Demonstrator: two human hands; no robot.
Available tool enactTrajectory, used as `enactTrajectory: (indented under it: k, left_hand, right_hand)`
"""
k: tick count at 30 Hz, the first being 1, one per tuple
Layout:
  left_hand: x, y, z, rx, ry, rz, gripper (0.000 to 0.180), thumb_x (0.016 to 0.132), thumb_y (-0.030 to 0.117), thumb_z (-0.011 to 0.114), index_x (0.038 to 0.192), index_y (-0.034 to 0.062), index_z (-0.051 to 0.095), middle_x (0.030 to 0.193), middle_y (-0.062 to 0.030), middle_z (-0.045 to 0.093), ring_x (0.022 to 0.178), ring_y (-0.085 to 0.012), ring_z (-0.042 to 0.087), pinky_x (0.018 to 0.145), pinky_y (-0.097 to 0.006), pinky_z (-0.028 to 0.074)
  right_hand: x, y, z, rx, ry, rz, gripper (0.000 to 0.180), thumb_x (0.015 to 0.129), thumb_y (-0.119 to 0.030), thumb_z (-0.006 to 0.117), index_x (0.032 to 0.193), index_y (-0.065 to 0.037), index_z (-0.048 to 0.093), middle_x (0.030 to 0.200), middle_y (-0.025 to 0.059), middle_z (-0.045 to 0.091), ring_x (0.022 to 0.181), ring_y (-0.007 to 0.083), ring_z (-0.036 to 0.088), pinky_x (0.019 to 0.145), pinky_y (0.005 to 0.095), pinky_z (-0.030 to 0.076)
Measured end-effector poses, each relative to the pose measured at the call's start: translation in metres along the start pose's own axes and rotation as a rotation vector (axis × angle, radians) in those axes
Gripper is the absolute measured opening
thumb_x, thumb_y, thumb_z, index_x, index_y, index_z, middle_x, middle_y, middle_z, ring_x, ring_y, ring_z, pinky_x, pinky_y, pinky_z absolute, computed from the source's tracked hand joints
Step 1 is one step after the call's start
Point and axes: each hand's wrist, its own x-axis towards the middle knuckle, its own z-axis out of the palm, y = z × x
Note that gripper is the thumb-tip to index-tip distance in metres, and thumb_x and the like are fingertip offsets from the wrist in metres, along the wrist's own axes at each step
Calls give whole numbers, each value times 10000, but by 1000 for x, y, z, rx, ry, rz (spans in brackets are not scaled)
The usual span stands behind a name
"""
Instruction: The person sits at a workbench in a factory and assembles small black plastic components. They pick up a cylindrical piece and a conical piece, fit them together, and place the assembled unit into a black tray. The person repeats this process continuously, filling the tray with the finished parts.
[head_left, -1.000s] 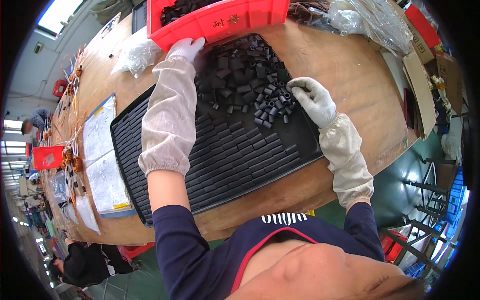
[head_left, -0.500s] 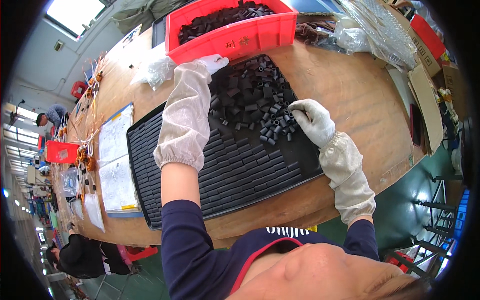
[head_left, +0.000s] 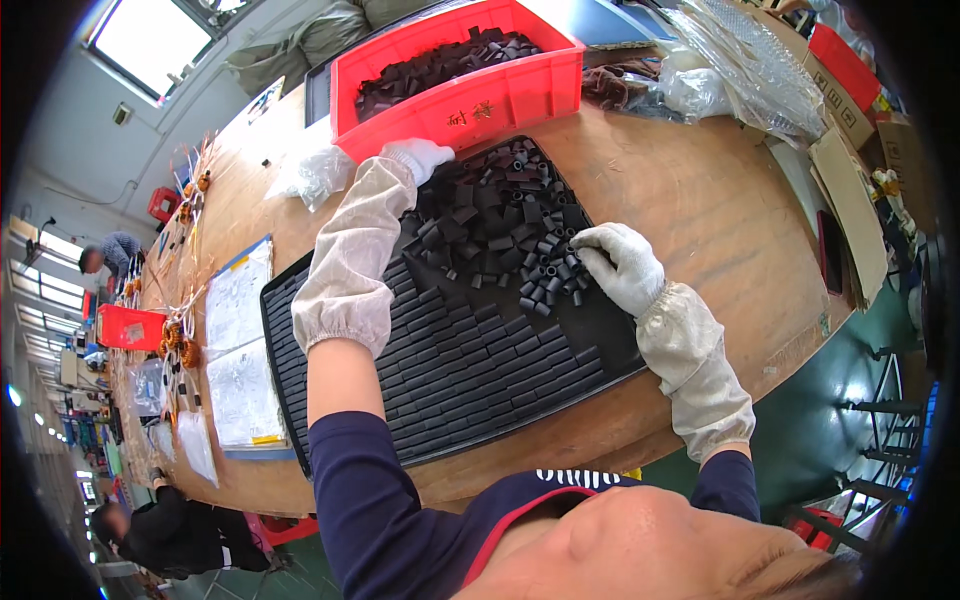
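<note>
A black tray (head_left: 600, 372) lies on the wooden table in front of me. Short black tubes (head_left: 470, 345) fill its near and left part in neat, close rows. Loose black tube pieces (head_left: 500, 215) are heaped in its far right part, some standing on end. My left hand (head_left: 420, 158), in a white glove, is closed at the tray's far edge, just below the red bin; its fingertips are partly hidden. At the right rim my gloved right hand (head_left: 625, 268) is closed on the edge, its fingers bent over beside the loose tubes.
A red bin (head_left: 510, 95) of black pieces stands beyond the tray. Clear plastic bags (head_left: 312, 168) and printed sheets (head_left: 240, 300) lie to the left, with wired coils (head_left: 180, 345) farther off. Bubble wrap (head_left: 750, 70) and cardboard (head_left: 850, 210) are at right. Two people work at the left.
The whole view has shifted slightly, with the bin and tray lower in the picture. Both hands stay at the tray's edges. The rows and the heap look much the same.
</note>
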Motion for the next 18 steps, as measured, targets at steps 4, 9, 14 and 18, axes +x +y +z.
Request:
enactTrajectory:
  k: [4,9,14,18]
  left_hand:
    - [-12,-8,1,86,29,64,339,1015,269,446,1307,263,617,1254,-103,668,1174,-331,670,913,-511,573]
    - [-17,-8,13,82,97,-9,250,972,252,560,1196,169,635,1133,-133,685,1075,-364,684,866,-502,571]
    - [-54,15,-4,-607,578,49,293,943,347,684,1130,122,699,1111,-144,693,1077,-337,679,909,-420,543]
    - [-90,84,-21,-602,444,182,306,921,308,718,1170,131,711,1032,-126,682,1020,-319,685,897,-407,545]
  right_hand:
    - [1,1,1,-6,6,-31,127,859,-50,732,982,-74,722,948,114,723,934,337,685,849,424,540]
    - [2,4,2,-49,22,-87,125,852,-51,739,974,-71,719,935,112,722,921,339,683,833,427,539]
    - [2,3,-3,-58,95,-68,127,852,-53,741,976,-67,718,935,108,723,915,337,686,833,424,539]
    - [-2,6,2,-61,66,-81,127,855,-57,739,980,-69,721,943,109,725,923,336,688,842,421,539]
